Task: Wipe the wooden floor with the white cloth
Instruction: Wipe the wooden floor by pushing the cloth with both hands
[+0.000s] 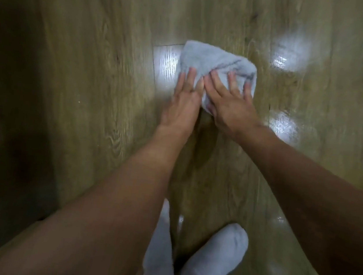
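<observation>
White cloth point(216, 59) lies bunched and folded on the wooden floor point(90, 84), flat against the boards. Both hands are on it, pressing down. Left hand point(183, 107) sits on the cloth's near-left edge, palm down, fingers point(191, 78) straight and close together, heel of the hand off the cloth over bare boards. Right hand point(228, 107) covers the cloth's near-right part, its fingers spread and straight, tips reaching toward the cloth's middle and right corner. Its thumb side lies at the cloth's near edge; can't tell if the thumb tucks under. Neither hand curls round the fabric: flat-palmed contact, nothing pinched or lifted. The two hands meet or nearly meet at their inner sides over the cloth. Bare forearms point(123, 187) run back from the cloth toward the viewer. Floor is glossy, with bright light reflections point(166, 66) just left of the cloth, right of it and beyond it. Well nearer than the cloth, two feet in white socks point(213, 254) stand on the boards between the forearms. Everything is slightly blurred.
</observation>
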Tool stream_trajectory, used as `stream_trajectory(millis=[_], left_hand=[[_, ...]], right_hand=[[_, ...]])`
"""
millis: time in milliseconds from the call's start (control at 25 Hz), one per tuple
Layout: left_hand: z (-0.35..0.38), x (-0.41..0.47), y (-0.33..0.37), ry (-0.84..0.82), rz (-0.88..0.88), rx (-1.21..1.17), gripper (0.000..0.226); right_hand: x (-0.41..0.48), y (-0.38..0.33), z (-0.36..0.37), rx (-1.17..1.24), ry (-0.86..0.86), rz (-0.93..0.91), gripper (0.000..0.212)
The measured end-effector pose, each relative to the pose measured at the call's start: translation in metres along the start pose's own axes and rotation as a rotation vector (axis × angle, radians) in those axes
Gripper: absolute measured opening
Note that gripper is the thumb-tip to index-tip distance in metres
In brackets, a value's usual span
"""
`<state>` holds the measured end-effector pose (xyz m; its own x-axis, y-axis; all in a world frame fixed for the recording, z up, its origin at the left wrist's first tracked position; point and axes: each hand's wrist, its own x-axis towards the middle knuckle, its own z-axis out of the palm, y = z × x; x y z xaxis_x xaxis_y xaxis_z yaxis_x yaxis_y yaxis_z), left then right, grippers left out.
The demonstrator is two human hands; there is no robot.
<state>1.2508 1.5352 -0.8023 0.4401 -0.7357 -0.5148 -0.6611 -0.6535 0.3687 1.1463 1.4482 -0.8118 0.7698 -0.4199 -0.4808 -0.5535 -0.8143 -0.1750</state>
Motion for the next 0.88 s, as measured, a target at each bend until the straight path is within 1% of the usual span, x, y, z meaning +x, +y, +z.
stream_trajectory(millis=[40, 120, 200, 240, 360, 440, 520, 680, 760, 840, 880], left_hand=[[-0.009, 0.012, -0.012, 0.031, -0.041, -0.008, 0.052], [-0.021, 0.025, -0.032, 0.086, -0.056, 0.109, 0.051], [-0.023, 0.018, -0.039, 0.081, -0.036, 0.135, 0.052], [-0.019, 0.005, -0.04, 0.064, -0.043, 0.116, 0.052], [0.004, -0.068, -0.046, -0.095, -0.071, 0.063, 0.054], [0.003, -0.101, -0.057, -0.183, -0.095, 0.102, 0.055], [-0.007, -0.095, -0.072, -0.151, -0.138, 0.089, 0.054], [-0.038, -0.056, -0.101, -0.006, -0.324, -0.062, 0.048], [-0.037, -0.059, -0.11, -0.018, -0.351, 0.006, 0.048], [-0.017, -0.086, -0.107, -0.052, -0.314, 0.102, 0.053], [-0.003, -0.104, -0.105, -0.048, -0.319, 0.111, 0.055]], right_hand=[[0.019, -0.01, -0.004, 0.042, 0.005, -0.002, 0.06], [0.041, -0.028, -0.011, 0.1, 0.008, -0.008, 0.059], [0.028, -0.041, -0.013, 0.111, 0.002, 0.001, 0.061], [0.012, -0.046, -0.013, 0.092, -0.027, -0.004, 0.062], [-0.055, -0.071, 0.0, -0.012, -0.14, -0.078, 0.063], [-0.073, -0.085, 0.005, -0.042, -0.182, -0.121, 0.061], [-0.052, -0.099, 0.004, -0.03, -0.179, -0.145, 0.061], [0.02, -0.137, 0.0, 0.001, -0.124, -0.161, 0.064], [0.016, -0.142, 0.004, -0.029, -0.108, -0.173, 0.065], [-0.018, -0.139, 0.016, -0.068, -0.099, -0.211, 0.067], [-0.037, -0.138, 0.023, -0.073, -0.109, -0.224, 0.067]])
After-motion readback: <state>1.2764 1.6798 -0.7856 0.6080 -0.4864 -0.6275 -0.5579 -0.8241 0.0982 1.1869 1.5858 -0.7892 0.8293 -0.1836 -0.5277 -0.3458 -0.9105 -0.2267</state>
